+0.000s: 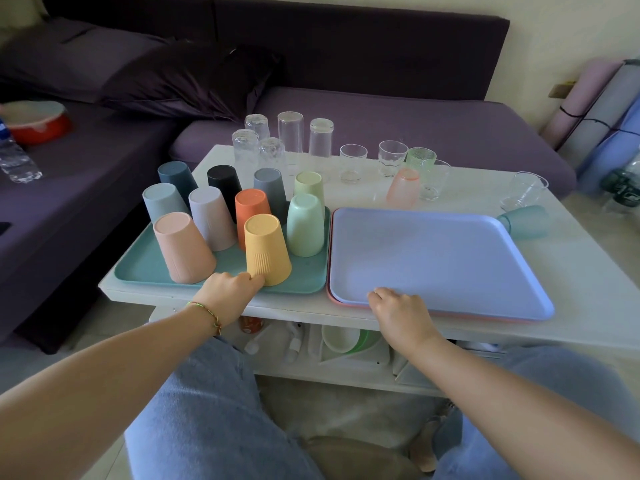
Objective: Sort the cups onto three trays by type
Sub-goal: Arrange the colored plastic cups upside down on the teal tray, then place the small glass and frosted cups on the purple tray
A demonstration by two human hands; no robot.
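Note:
A teal tray (138, 271) at the table's left front carries several upturned coloured plastic cups, the yellow cup (266, 249) nearest me. My left hand (228, 294) lies over this tray's near rim with curled fingers, the index tip touching the yellow cup's base. To the right a lavender tray (440, 261) lies on a pink tray (450, 315). My right hand (398, 308) grips the lavender tray's near edge. Behind stand clear glasses (290, 133), a frosted pink cup (403, 188) and a green glass (419, 157). A frosted teal cup (526, 221) lies on its side.
A tilted clear glass (523, 190) sits near the white table's (588, 258) right edge. A purple sofa (381, 112) wraps behind and to the left, with a water bottle (17, 157) and a red bowl (38, 121). The shelf below holds dishes (341, 337).

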